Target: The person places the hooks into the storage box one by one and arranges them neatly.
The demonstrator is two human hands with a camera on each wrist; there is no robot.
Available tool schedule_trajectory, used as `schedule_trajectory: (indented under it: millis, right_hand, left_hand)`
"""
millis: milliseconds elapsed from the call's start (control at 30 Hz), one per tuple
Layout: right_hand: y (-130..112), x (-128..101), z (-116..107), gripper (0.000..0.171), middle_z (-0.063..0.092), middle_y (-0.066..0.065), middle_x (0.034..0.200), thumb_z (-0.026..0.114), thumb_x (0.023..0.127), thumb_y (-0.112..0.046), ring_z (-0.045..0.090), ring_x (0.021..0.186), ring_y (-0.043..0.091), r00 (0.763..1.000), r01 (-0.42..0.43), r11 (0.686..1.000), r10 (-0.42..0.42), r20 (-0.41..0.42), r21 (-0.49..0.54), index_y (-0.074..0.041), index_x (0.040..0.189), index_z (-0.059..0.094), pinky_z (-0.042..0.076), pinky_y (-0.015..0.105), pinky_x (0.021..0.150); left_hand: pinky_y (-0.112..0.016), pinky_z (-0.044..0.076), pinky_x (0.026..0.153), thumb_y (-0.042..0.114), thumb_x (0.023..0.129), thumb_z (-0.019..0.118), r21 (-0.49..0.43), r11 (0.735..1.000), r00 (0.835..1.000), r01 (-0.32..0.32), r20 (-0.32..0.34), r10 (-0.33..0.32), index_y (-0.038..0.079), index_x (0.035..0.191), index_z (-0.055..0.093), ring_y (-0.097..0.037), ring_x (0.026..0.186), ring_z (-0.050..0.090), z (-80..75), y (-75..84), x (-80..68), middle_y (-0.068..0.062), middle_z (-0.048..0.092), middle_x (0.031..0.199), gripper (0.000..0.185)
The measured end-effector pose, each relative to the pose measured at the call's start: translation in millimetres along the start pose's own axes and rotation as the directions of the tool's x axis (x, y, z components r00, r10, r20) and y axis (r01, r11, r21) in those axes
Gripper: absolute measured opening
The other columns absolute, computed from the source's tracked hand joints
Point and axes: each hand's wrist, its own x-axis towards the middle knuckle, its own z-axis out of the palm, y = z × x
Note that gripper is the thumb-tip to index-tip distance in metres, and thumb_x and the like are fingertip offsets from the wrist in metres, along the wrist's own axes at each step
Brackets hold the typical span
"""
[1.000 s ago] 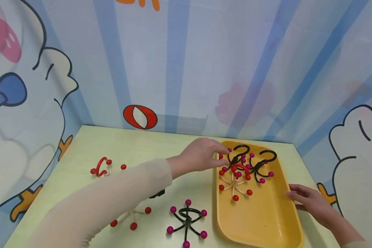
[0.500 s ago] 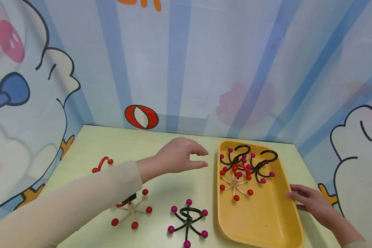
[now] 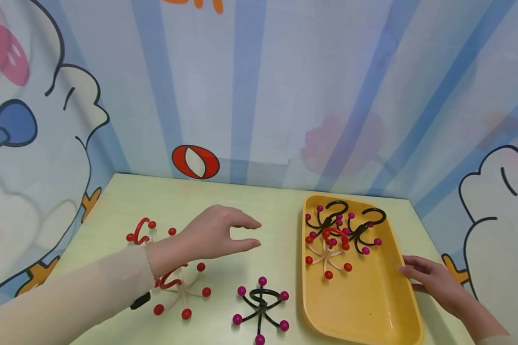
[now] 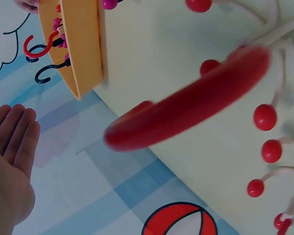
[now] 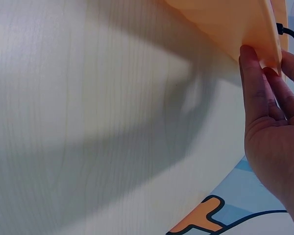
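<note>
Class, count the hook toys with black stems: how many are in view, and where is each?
3. Two black hook toys lie at the far end of the yellow tray; one stands on the table. None looks hidden.

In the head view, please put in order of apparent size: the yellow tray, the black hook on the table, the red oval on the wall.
1. yellow tray
2. black hook and red oval: they look alike, and the oval is farther, so unsure.

Pale green desk (image 3: 241, 201) with faint wood grain, boxed in by printed backdrop walls (image 3: 285, 96): blue and white vertical stripes, cartoon bird figures (image 3: 34, 158) outlined in black at both sides, red-and-white ball motif (image 3: 195, 162) low at centre. Soft, even light.
</note>
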Motion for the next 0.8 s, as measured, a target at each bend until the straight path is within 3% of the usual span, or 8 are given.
schedule_trajectory:
  millis: [400, 567, 800]
  right_hand:
    - [-0.1, 1.0, -0.8, 0.079, 0.057, 0.030, 0.147, 0.064, 0.109, -0.040, 0.070, 0.115, 0.022, 1.000, -0.007, 1.000, 0.007, 0.003, 0.016, 0.016, 0.157, 0.035, 0.062, 0.043, 0.095]
    - [-0.1, 0.9, -0.6, 0.080, 0.057, 0.029, 0.147, 0.064, 0.108, -0.041, 0.070, 0.115, 0.022, 1.000, -0.011, 1.000, 0.011, 0.005, 0.017, 0.015, 0.157, 0.035, 0.062, 0.043, 0.095]
    - [-0.6, 0.4, -0.2, 0.079, 0.057, 0.031, 0.147, 0.064, 0.109, -0.039, 0.070, 0.114, 0.020, 1.000, -0.008, 1.000, 0.008, 0.003, 0.025, 0.016, 0.157, 0.033, 0.062, 0.043, 0.094]
  left_hand:
    - [-0.039, 0.059, 0.099, 0.036, 0.095, 0.083, -0.107, 0.994, 1.000, -0.017, 0.000, 0.017, 0.017, 0.126, 0.080, -0.012, 0.114, 0.074, 18.0, -2.1, -32.7, 0.007, 0.079, 0.122, 0.037]
    - [-0.039, 0.059, 0.099, 0.042, 0.093, 0.084, -0.163, 0.987, 0.999, 0.002, 0.044, 0.006, 0.020, 0.130, 0.079, -0.010, 0.114, 0.073, 26.5, 0.1, -43.3, 0.008, 0.078, 0.124, 0.043]
    - [-0.039, 0.057, 0.103, 0.050, 0.088, 0.088, -0.206, 0.975, 0.989, 0.078, 0.140, -0.050, 0.023, 0.134, 0.076, -0.007, 0.119, 0.069, 37.6, 3.6, -48.8, 0.010, 0.075, 0.129, 0.055]
